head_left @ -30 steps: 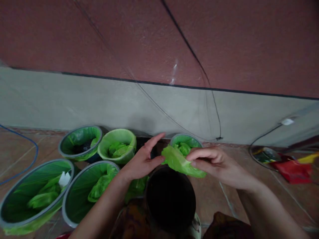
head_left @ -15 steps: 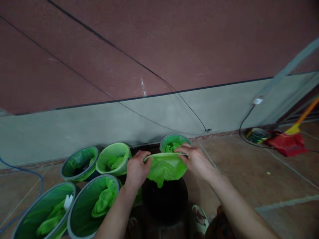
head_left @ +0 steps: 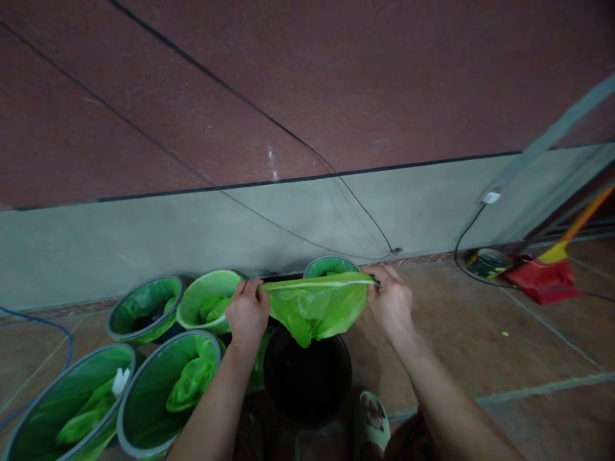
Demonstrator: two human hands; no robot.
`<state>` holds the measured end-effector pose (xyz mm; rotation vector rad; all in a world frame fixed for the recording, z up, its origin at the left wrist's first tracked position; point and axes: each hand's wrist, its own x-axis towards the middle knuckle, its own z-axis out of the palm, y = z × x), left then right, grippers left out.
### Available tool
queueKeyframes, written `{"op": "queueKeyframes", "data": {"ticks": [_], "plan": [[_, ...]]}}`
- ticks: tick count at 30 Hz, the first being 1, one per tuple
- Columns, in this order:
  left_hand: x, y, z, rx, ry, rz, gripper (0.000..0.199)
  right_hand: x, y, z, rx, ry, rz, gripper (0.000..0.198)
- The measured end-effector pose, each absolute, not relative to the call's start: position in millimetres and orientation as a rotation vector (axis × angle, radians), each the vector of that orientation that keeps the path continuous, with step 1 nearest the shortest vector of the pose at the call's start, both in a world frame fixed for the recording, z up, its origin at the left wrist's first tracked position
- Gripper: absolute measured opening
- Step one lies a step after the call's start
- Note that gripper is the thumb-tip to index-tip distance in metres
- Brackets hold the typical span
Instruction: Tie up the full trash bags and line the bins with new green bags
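Left hand (head_left: 247, 314) and right hand (head_left: 390, 301) each pinch one end of the upper edge of the green plastic bag (head_left: 319, 304), fingers closed on the film. Bag location: between my hands, above the far part of the dark bin (head_left: 307, 390); whether the film touches the bin's rim, I cannot tell. Caution: the film looks thin, so excess outward pull could, I judge, stretch or tear it at either grip. If one pinch loosens, that end would probably drop and the edge fold; the bunched body could also cling to itself. Orientation: long axis runs left to right along the taut edge, right end slightly higher; the loose body points downward, lowest tip toward the bin's opening.
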<state>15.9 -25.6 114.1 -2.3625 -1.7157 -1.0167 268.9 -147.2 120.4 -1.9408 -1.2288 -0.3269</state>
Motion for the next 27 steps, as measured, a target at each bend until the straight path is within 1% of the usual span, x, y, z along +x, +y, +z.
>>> {"op": "queueKeyframes", "data": {"ticks": [4, 10, 17, 21, 23, 24, 26, 27], "plan": [[4.6, -14.3, 116.7, -2.231, -1.828, -1.075, 0.027, 272.4, -148.5, 120.7, -2.025, -1.146, -0.351, 0.031], [-13.0, -0.2, 116.5, -2.109, -2.138, -1.160, 0.029, 275.8, -144.1, 115.2, -2.046, -1.120, -0.372, 0.033], [-36.5, 12.6, 113.7, -2.043, -2.086, -1.141, 0.024, 291.6, -141.6, 114.9, -2.047, -1.058, -0.358, 0.033], [-41.0, 12.1, 122.2, -1.974, -2.200, -1.169, 0.020, 297.5, -139.9, 113.4, -2.007, -0.910, -0.256, 0.032], [-39.4, 7.1, 136.6, -1.921, -2.243, -1.346, 0.016, 292.8, -141.2, 122.6, -1.902, -0.840, -0.200, 0.032], [-38.1, 3.7, 145.3, -1.875, -2.199, -1.513, 0.014, 288.3, -142.8, 130.5, -1.816, -0.815, -0.237, 0.034], [-35.0, -3.2, 160.5, -1.698, -1.938, -1.904, 0.013, 276.1, -147.4, 148.5, -1.626, -0.757, -0.476, 0.037], [-33.4, -6.3, 164.6, -1.590, -1.777, -2.029, 0.015, 269.2, -149.6, 155.8, -1.558, -0.720, -0.630, 0.038]]}}
